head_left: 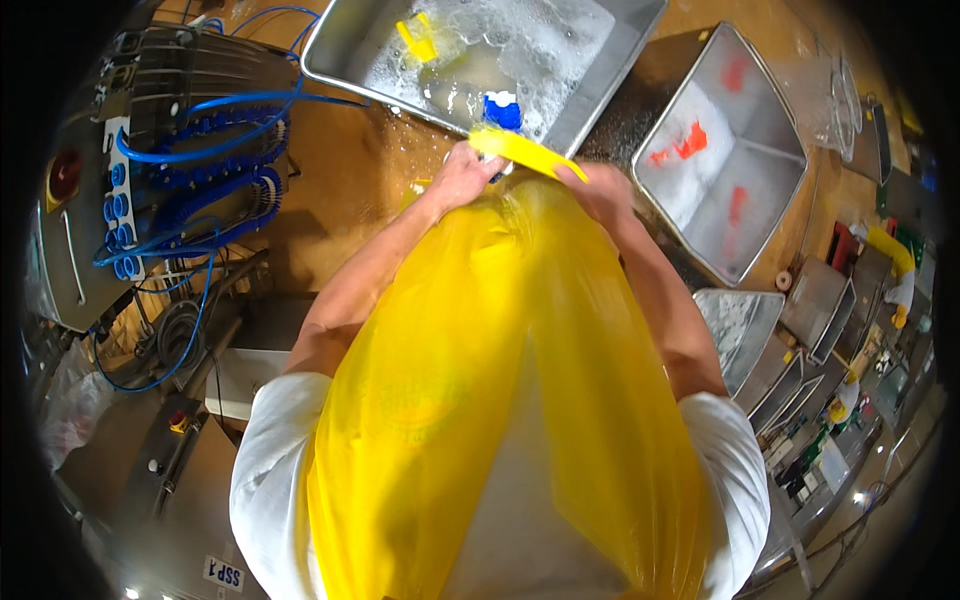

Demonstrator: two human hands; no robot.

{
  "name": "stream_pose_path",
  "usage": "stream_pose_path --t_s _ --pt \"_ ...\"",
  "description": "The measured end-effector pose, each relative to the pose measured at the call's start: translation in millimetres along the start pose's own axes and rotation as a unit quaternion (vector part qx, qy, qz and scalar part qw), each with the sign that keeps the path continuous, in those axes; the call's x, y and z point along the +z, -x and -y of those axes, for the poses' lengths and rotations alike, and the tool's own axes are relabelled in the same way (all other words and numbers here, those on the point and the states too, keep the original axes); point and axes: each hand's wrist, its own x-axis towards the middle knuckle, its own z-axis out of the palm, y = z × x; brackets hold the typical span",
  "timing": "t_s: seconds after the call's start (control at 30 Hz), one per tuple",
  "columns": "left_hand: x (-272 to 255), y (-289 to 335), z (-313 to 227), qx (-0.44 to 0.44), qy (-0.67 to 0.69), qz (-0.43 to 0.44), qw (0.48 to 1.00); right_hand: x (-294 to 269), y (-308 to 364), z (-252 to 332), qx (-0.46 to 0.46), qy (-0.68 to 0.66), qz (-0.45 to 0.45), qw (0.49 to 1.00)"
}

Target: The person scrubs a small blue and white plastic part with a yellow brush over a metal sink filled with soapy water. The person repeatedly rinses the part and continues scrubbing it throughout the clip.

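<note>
Just beyond my yellow apron (430, 400), both hands are at a long, curved, flat yellow plastic piece (535, 152). I cannot make out its exact kind. Closed fingers of my left hand (463, 175) are at its left end, by a small dark and white part. My right hand (605, 190), slightly blurred, grips the right end. A blue and white object (502, 112) sits right behind the yellow piece, at the near edge of a steel tub (630, 50) of foamy water. In that water floats a smaller yellow plastic item (418, 38).
To the right stands a second steel tub (718, 262) with suds and several red items (690, 141). Farther right are more metal bins (818, 300). On the left, a steel machine (65, 250) carries coiled blue hoses (225, 190). The floor (330, 200) is brown and wet.
</note>
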Motion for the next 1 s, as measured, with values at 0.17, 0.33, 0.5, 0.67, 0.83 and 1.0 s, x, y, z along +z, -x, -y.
stream_pose_path --t_s 0.17,0.33,0.5,0.67,0.83,1.0 --pt "-2.8 5.1 7.1 -0.025 0.06 0.063 0.996 -8.2 24.5 -27.8 0.119 -0.062 0.019 0.991" --pt "7.7 3.7 5.9 -0.019 0.089 0.029 0.995 15.0 -9.9 36.4 0.016 -0.101 -0.028 0.994" --pt "-10.6 3.7 12.5 -0.008 0.109 0.013 0.994 12.1 29.3 -51.6 0.13 0.0 0.046 0.99" --pt "3.2 1.6 12.3 -0.049 0.035 -0.026 0.998 -15.6 -11.2 70.4 0.028 -0.085 0.0 0.996" --pt "-4.2 13.4 16.4 -0.055 0.134 0.0 0.989 21.9 22.3 -27.3 0.11 -0.021 0.042 0.993" --pt "1.2 9.1 26.4 -0.064 0.1 0.046 0.992 -35.1 17.9 55.3 0.049 -0.211 -0.007 0.976"
